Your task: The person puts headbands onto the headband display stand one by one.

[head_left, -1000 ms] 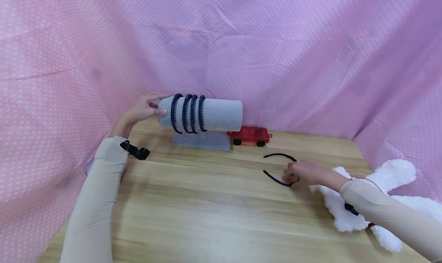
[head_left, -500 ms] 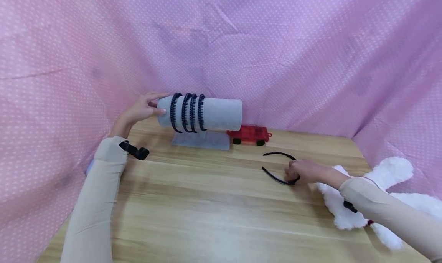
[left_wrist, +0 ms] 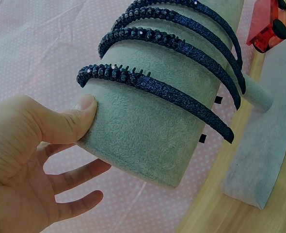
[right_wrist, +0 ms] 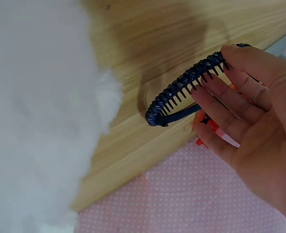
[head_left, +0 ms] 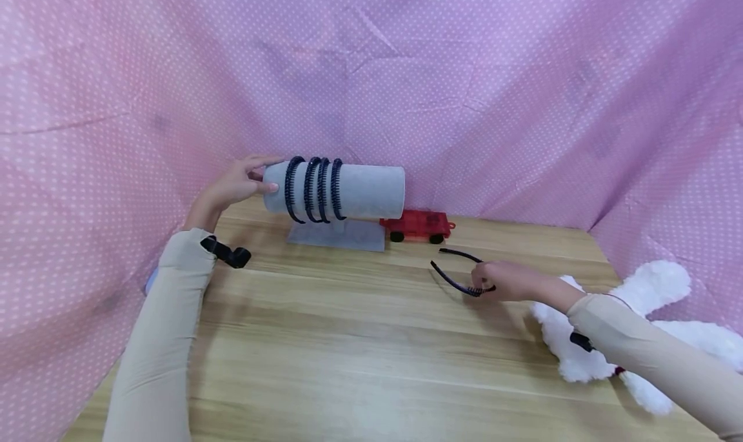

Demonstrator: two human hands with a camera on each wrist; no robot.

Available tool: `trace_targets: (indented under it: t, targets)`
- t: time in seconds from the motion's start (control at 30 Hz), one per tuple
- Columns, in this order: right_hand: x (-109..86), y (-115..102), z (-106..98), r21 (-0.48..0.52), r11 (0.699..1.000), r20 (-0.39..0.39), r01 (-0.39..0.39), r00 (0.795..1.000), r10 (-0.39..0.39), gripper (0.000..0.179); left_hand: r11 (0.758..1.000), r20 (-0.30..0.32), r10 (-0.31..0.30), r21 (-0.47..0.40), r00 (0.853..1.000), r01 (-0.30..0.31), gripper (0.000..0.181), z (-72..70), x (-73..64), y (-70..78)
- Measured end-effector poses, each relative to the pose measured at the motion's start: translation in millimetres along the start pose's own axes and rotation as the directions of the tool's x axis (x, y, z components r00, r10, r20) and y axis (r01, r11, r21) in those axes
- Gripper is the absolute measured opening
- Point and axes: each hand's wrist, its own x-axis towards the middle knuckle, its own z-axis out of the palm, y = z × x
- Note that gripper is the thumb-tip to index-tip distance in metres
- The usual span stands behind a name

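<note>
A grey, velvety roll-shaped headband stand (head_left: pixel 371 190) lies level on its flat base (head_left: pixel 348 237). Several dark blue headbands (left_wrist: pixel 186 104) with beads and comb teeth sit round its left part. My left hand (head_left: pixel 229 185) holds the roll's left end, thumb (left_wrist: pixel 80 116) on the near side and the other fingers behind. To the right, above the table, my right hand (head_left: pixel 511 281) pinches another dark blue headband (right_wrist: pixel 182 80) between thumb and fingers. Its two tips point left toward the stand, and part of its band is hidden by the hand in the head view.
A red toy car (head_left: pixel 419 227) with black wheels stands beside the stand's base at the right. Under my right forearm lies a white fluffy plush toy (head_left: pixel 656 290). Pink dotted cloth (head_left: pixel 464 93) hangs around the wooden table (head_left: pixel 325 339).
My right hand has lifted the headband and moved it slightly left and away from me, turning it a little. The left hand stays on the stand.
</note>
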Motion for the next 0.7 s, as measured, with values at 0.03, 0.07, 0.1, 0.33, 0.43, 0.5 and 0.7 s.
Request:
trace_targets:
  t: [0.03,0.07,0.1,0.33,0.43,0.5,0.7]
  targets:
    - [0.9,0,0,0.017,1.0,0.003,-0.008,1.0,0.008,0.017,1.0,0.001,0.0,-0.002,1.0,0.0,0.065,0.2,-0.1,-0.5]
    - [1.8,-1,0,0.035,0.999,0.007,-0.016,1.0,0.016,0.017,1.0,0.001,0.0,-0.002,1.0,0.0,0.065,0.4,-0.3,-0.6]
    - [2.5,-1,-1,0.052,0.998,0.011,-0.025,1.0,0.024,0.016,1.0,-0.001,-0.001,-0.001,1.0,0.001,0.065,0.5,-0.5,-0.9]
    - [8.1,-3,4,0.182,0.983,-0.028,-0.018,0.999,0.024,0.01,1.0,-0.02,0.0,0.006,1.0,0.0,0.063,1.0,-0.2,-2.1]
    - [11.7,-3,8,0.256,0.967,-0.069,0.008,0.998,0.01,0.009,1.0,-0.022,0.002,0.007,1.0,-0.002,0.064,0.7,-0.2,-1.9]
    - [14.4,-3,9,0.308,0.951,-0.103,0.035,0.995,-0.004,0.009,1.0,-0.021,0.0,0.01,1.0,0.0,0.063,0.2,0.0,-2.2]
    - [20.3,-10,9,0.388,0.919,-0.189,0.073,0.982,0.002,0.008,1.0,-0.011,0.001,0.009,1.0,-0.001,0.063,-0.1,0.4,-2.1]
